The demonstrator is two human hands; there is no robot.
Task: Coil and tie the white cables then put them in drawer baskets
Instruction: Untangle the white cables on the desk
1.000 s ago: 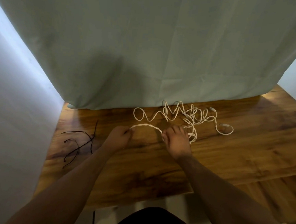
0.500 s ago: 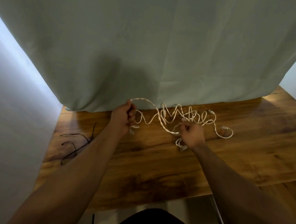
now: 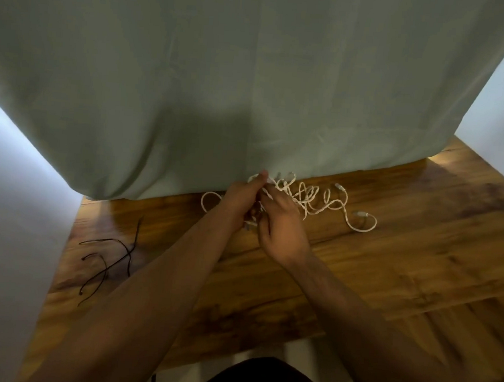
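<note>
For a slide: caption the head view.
Left hand and right hand grip the tangled white cables over a wooden table.

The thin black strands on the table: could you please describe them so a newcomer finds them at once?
Start at the wooden table below the green curtain. Near its left edge lie thin black strands. They alone are dark; the white cables lie farther right.

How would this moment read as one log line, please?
coiling | left hand, right hand: grip white cables | black strands: on table
</note>
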